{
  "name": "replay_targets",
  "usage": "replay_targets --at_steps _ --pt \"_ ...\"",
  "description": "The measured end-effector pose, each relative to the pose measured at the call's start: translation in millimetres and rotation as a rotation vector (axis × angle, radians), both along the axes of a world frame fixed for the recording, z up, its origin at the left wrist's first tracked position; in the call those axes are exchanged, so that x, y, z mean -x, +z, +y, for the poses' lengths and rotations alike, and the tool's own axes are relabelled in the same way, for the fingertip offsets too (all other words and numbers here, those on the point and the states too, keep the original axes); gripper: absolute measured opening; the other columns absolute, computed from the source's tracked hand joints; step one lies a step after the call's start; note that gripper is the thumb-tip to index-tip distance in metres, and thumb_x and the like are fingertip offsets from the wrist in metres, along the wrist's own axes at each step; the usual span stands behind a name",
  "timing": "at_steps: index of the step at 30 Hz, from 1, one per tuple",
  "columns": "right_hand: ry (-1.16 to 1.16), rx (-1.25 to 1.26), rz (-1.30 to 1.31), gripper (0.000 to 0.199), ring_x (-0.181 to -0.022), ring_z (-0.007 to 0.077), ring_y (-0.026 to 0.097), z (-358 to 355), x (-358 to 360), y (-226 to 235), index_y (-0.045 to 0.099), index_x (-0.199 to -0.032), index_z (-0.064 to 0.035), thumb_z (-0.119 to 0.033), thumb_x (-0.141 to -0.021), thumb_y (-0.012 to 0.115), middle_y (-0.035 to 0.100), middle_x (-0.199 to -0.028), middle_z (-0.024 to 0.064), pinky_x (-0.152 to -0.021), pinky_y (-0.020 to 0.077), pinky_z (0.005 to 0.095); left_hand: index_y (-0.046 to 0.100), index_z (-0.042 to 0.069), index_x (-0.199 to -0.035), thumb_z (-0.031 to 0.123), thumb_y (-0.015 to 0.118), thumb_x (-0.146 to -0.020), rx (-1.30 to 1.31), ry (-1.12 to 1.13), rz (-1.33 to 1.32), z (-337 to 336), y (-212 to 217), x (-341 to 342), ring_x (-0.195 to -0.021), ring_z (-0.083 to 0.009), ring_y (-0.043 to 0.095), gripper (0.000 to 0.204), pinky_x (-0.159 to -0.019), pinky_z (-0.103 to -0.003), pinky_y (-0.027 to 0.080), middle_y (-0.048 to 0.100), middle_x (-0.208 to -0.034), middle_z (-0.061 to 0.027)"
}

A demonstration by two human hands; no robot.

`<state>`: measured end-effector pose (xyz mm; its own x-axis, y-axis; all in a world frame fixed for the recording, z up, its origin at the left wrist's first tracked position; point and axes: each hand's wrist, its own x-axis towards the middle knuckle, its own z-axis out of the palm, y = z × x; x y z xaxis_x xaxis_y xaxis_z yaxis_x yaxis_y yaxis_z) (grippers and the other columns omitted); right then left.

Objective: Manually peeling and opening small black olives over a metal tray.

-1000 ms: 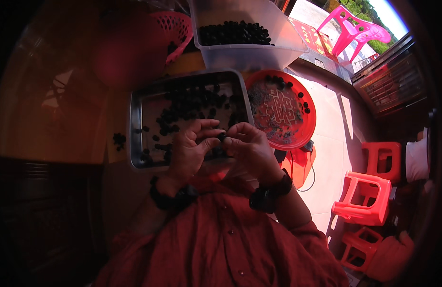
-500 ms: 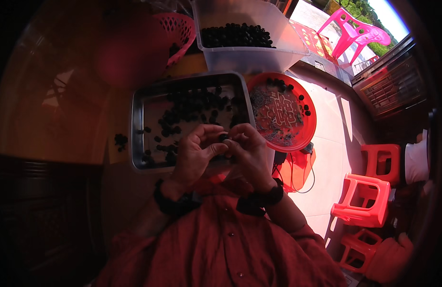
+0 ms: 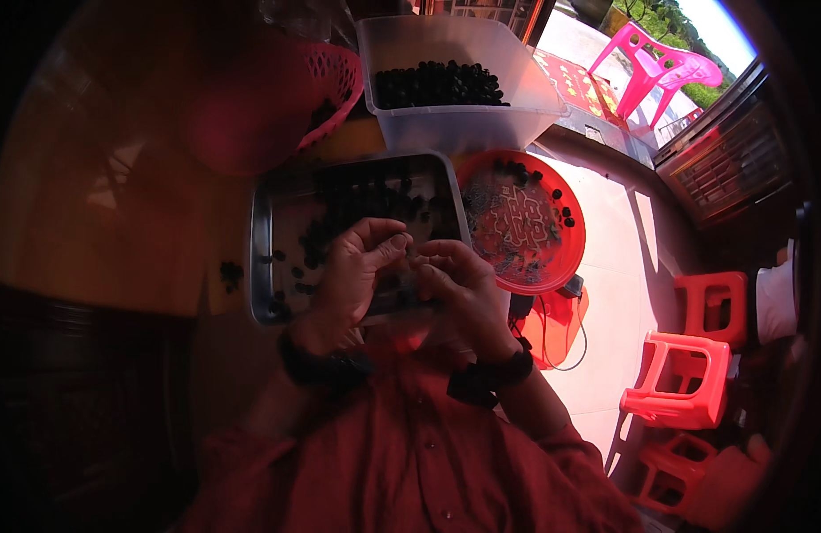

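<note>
1. The left hand (image 3: 346,282) and right hand (image 3: 464,286) are close together over the tray (image 3: 258,258); each grip is narrow, but I cannot tell if either holds something.
2. Dark pieces (image 3: 316,242) lie in the tray, beyond the left hand, which is nearer; they look round, without clear long axis.

A red buttoned shirt (image 3: 375,457) is worn with black wrist bands (image 3: 496,377).

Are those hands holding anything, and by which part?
Can't tell: left hand and right hand nearly meet over the metal tray; anything pinched there is indistinct.
</note>
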<state>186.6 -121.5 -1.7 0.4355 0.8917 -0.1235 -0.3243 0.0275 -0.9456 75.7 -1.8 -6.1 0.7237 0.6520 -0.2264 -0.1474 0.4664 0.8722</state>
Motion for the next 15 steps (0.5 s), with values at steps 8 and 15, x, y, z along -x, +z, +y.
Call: replay_targets --at_steps 8,15 --pt "-0.007 0.026 -0.103 0.02 -0.071 0.0077 0.055 -6.6 -8.8 -8.8 0.056 -0.103 0.0024 -0.007 -0.086 0.058 0.06 -0.079 0.0025 -0.063 0.0459 0.0234 0.055 0.0 -0.103 0.009 0.059 -0.088 0.082 -0.042 -0.234 86.1 76.7 -77.6 -0.085 -0.014 0.06 0.018 -0.078 -0.025 0.051 0.06 -0.095 -0.008" --pt "-0.053 0.077 -0.44 0.015 -0.074 0.0102 0.059 -11.5 -18.0 -17.3 0.061 -0.096 -0.0012 -0.011 -0.085 0.061 0.062 -0.083 0.0042 -0.064 0.0473 0.0254 0.057 0.001 -0.094 0.013 0.062 -0.086 -0.309 -0.078 0.265 57.8 58.5 -14.5 -0.082 -0.0132 0.061 0.015 -0.072 -0.025 0.049 0.061 -0.089 -0.0059"
